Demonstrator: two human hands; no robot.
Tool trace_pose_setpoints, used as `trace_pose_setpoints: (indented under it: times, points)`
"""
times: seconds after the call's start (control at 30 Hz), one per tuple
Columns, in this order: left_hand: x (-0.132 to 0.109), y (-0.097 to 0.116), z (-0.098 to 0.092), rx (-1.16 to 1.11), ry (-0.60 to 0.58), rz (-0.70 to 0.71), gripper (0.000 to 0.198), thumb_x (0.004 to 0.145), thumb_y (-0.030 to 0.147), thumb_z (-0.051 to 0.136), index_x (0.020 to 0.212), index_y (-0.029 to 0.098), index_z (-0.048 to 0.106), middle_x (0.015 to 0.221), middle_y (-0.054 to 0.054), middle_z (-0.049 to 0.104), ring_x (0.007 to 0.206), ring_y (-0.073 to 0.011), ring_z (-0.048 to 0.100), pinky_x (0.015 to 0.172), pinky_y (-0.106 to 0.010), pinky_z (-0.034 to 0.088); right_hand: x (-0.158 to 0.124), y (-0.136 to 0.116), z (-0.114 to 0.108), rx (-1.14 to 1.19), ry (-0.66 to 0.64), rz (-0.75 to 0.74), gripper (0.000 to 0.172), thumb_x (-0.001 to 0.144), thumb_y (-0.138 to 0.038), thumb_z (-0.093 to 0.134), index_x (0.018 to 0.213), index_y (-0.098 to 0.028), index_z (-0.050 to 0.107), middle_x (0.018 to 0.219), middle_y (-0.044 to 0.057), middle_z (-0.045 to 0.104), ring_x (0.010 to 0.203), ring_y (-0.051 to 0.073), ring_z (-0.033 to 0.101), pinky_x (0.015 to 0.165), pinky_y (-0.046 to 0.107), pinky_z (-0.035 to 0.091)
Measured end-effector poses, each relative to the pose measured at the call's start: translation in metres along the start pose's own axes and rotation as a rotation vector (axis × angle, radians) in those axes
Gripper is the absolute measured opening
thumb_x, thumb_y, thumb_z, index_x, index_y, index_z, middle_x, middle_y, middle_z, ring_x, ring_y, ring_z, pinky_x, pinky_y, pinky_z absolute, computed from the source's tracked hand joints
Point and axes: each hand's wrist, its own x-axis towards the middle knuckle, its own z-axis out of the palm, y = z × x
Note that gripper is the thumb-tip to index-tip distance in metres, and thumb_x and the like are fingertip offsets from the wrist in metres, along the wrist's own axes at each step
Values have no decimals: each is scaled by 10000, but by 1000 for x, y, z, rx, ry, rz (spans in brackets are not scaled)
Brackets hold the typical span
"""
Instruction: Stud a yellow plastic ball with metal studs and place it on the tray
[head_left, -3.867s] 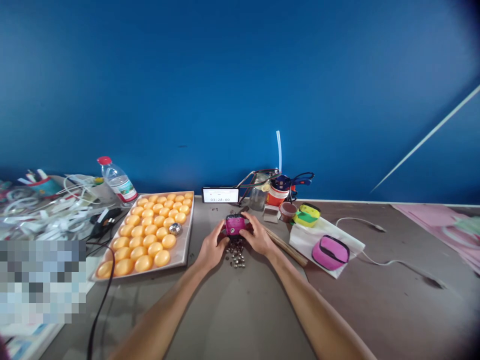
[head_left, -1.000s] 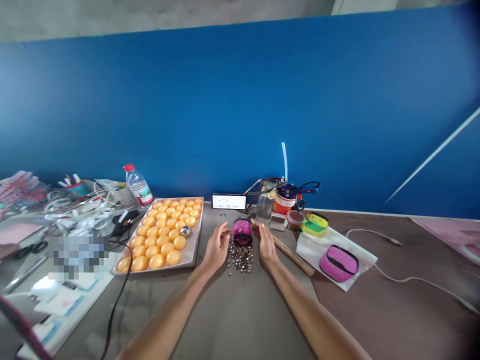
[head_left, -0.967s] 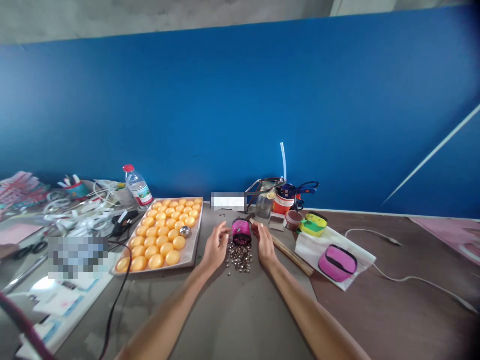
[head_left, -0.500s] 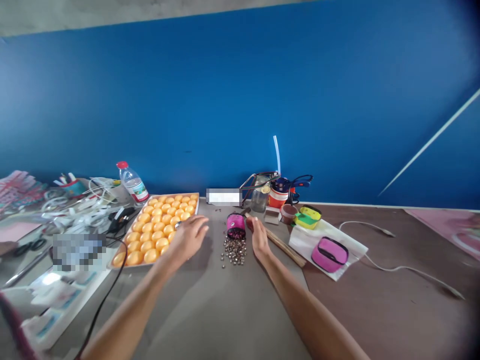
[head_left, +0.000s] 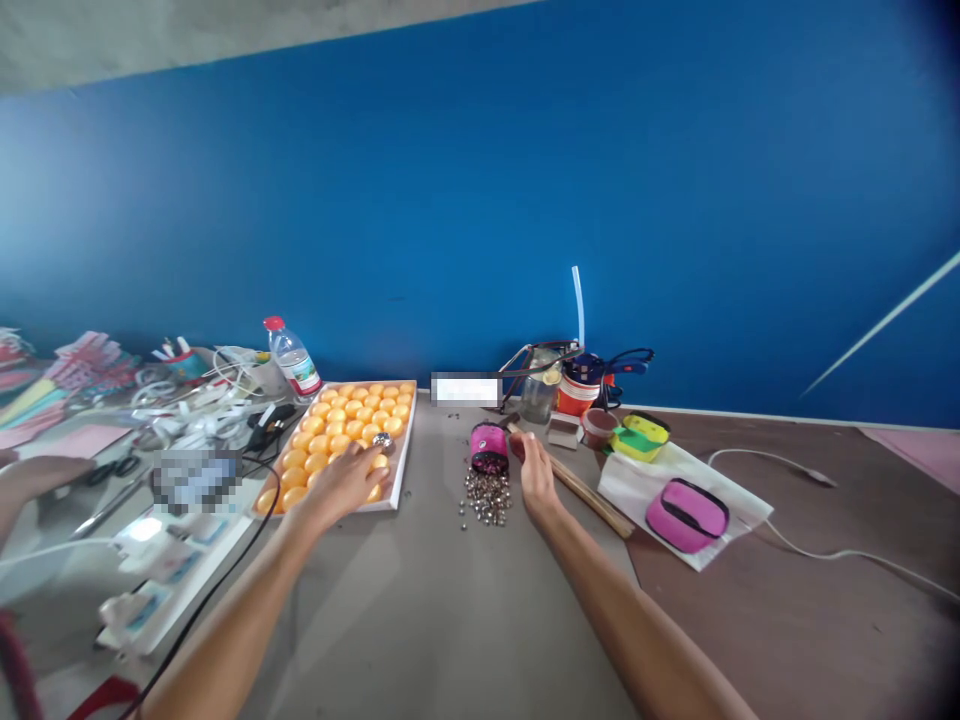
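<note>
My left hand lies over the near right corner of a white tray of several orange balls, fingers spread and curved over the balls. A small silver ball sits on the tray just beyond my fingertips. My right hand rests flat on the table, fingers straight, beside a pink can that lies tipped on its side. A pile of small metal beads spills from the can's mouth between my hands.
A wooden stick lies right of my right hand. Pink pouch on white paper, yellow-green case, cups and a jar at the back. Water bottle, white cables and a black cord at left. Another person's hand at far left.
My left hand left the pink can and moved left onto the tray of orange balls. My right hand stays beside the can. The can was tipped earlier and beads lie spilled.
</note>
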Motion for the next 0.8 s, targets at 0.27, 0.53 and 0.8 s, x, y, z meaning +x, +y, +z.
trace_pose_setpoints:
  times: [0.27, 0.53, 0.8]
  points:
    - [14, 1, 14, -128, -13, 108, 342, 839, 335, 405, 1107, 205, 573, 1124, -109, 620, 1033, -249, 574, 863, -321, 412, 0, -8, 3, -159, 62, 49, 510, 818, -613, 362, 819, -197, 656, 872, 103, 672, 871, 244, 611, 821, 426, 495]
    - [19, -8, -2, -363, 406, 14, 322, 790, 342, 473, 1048, 181, 580, 1059, -86, 648, 1010, -226, 579, 871, -312, 431, -5, -21, 8, -29, 101, 122, 466, 792, -590, 439, 813, -178, 659, 879, 84, 668, 869, 229, 590, 827, 381, 462]
    - [19, 2, -12, -372, 458, 85, 356, 815, 403, 428, 1043, 177, 583, 1068, -84, 642, 1008, -224, 577, 878, -322, 436, -4, -19, 6, 4, 59, 119, 451, 814, -569, 415, 808, -186, 653, 833, 58, 663, 852, 215, 584, 806, 352, 451]
